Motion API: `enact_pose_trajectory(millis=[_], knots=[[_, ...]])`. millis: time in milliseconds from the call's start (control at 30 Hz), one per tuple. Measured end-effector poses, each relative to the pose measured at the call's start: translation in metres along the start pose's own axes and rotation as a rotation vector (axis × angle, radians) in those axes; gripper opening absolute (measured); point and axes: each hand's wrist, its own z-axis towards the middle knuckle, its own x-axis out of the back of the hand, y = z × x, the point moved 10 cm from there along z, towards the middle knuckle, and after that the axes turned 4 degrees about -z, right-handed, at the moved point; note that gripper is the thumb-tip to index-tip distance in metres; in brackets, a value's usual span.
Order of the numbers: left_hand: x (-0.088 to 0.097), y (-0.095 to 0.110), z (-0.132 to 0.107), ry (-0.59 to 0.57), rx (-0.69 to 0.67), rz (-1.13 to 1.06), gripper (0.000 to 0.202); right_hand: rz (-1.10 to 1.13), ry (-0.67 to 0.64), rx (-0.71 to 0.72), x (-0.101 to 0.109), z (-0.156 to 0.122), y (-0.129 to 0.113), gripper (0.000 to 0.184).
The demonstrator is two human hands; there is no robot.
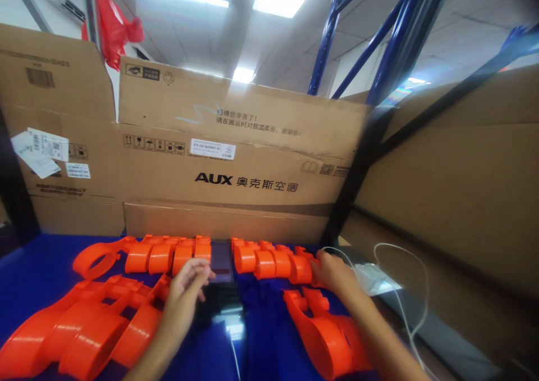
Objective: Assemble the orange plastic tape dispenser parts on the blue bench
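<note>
Head view: we see a blue desk [37, 268] backed by cardboard boxes [219, 167].
Phone [221, 262]: our landmark, dark, lying flat at the desk's middle.
Left hand [185, 291]: our fingers are bent and touch the phone's left edge; we grip nothing that we can see.
Right hand [332, 274]: right of the phone, our fingers curl on the orange row [273, 262]; we cannot tell if it grips.
Left row [168, 254]: orange parts left of the phone.
Near parts [80, 330]: orange pile, lower left of the phone.
Cable [400, 291]: white, far right of the phone.

Two hands [185, 291], one phone [221, 262], four orange-part clusters [164, 254]
</note>
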Motion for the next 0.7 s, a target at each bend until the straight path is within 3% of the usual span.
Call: enact_pose_trajectory(millis=[167,400,500,700], knots=[[-0.001,0.001,0.000,-0.013,-0.012,0.010,0.038,-0.025,0.007,-0.002,0.007,-0.005,0.001,0.030],[-0.003,0.000,0.000,-0.029,-0.005,0.020,0.038,-0.074,0.111,-0.022,0.033,-0.020,-0.006,0.037],[-0.002,-0.001,0.000,-0.024,0.004,0.010,0.038,-0.089,0.191,-0.036,0.054,-0.028,-0.010,0.043],[-0.005,-0.001,-0.001,-0.042,-0.004,0.022,0.035,-0.087,0.479,-0.034,0.117,-0.058,-0.023,0.042]])
